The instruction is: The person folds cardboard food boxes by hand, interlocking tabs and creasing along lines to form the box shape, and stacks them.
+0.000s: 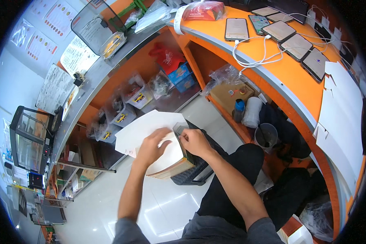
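Note:
A white cardboard blank (134, 132) with angled flaps lies on top of a stack of flat cardboard (173, 167), whose brown edges show at the near side. The stack rests on a black stool (189, 177) in front of my knees. Across the blank lies my left hand (152, 145), its fingers bent a little and the thumb held apart. My right hand (194, 142) is closed at the blank's right edge, where a raised, shaded flap (178, 129) stands beside the fingers. The fingertips of the right hand are partly hidden.
An orange counter (272, 67) curves round the right, carrying several phones (297, 46), white cables and white card sheets (341, 122). Clear plastic bins (136, 93) line a low shelf ahead. A bucket (266, 135) stands near my right knee. A glass-fronted cabinet (30, 138) is far left.

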`<action>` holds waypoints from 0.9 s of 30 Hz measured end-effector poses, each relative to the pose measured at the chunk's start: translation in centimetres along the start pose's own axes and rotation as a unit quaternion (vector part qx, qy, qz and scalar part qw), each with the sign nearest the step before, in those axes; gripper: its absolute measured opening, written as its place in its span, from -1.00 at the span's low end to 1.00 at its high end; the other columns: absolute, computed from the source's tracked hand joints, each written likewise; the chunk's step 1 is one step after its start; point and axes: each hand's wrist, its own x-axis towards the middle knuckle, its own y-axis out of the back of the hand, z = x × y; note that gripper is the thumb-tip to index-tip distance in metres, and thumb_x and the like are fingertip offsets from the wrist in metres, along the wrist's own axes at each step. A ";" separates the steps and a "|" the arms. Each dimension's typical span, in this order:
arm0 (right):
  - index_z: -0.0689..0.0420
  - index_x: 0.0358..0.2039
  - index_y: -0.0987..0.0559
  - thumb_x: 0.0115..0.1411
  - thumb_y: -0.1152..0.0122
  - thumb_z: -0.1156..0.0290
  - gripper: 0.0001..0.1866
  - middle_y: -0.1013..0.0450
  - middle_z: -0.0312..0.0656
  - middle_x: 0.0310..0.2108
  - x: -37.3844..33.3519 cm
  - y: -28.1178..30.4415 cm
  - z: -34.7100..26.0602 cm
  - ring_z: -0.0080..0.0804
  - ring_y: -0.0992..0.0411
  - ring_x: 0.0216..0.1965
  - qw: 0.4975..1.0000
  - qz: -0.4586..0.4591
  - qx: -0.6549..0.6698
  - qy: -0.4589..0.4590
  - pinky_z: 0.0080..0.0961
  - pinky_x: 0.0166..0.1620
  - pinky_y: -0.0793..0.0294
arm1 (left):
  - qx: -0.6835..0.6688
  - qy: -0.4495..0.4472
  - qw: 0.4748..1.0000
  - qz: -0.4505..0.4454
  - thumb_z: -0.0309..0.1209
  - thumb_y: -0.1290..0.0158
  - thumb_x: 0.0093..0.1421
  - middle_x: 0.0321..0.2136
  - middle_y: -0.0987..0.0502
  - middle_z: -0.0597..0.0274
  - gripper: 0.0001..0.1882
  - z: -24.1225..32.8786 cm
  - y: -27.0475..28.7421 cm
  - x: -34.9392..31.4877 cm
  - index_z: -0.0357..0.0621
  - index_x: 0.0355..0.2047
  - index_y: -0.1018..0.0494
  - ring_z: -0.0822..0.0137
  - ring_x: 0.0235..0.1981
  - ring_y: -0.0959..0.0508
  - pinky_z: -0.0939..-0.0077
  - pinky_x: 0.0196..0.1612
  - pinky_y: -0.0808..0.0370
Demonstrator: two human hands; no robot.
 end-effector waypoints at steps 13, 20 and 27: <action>0.36 -0.38 -0.60 0.25 -0.03 0.45 -0.75 -0.52 0.21 -0.20 -0.3 -1.2 -6.0 0.23 -0.57 -0.22 0.969 -0.080 -0.228 -0.043 0.04 -0.10 -0.57 | 0.133 0.359 0.915 0.131 -0.40 -0.05 0.27 -0.54 -0.57 -0.17 -0.79 -1.5 1.8 -9.4 -0.31 -0.34 -0.59 -0.20 -0.48 -0.58 0.04 -0.36 -0.46; 0.36 -0.30 -0.66 0.21 -0.08 0.47 -0.76 -0.54 0.16 -0.15 -0.1 -2.2 -6.1 0.10 -0.62 -0.21 0.949 -0.104 -0.293 -0.053 -0.07 -0.11 -0.62 | 0.166 0.341 0.915 0.136 -0.45 -0.02 0.26 -0.51 -0.54 -0.27 -0.79 -1.6 1.8 -9.2 -0.36 -0.42 -0.54 -0.30 -0.44 -0.55 -0.04 -0.33 -0.44; 0.39 -0.36 -0.63 0.19 -0.06 0.54 -0.79 -0.53 0.24 -0.17 -0.7 -1.6 -6.2 0.20 -0.59 -0.18 0.958 -0.091 -0.266 -0.054 -0.06 -0.09 -0.62 | 0.181 0.326 0.917 0.138 -0.46 -0.02 0.25 -0.51 -0.54 -0.29 -0.78 -2.8 0.5 -9.9 -0.37 -0.46 -0.54 -0.29 -0.43 -0.56 -0.06 -0.33 -0.44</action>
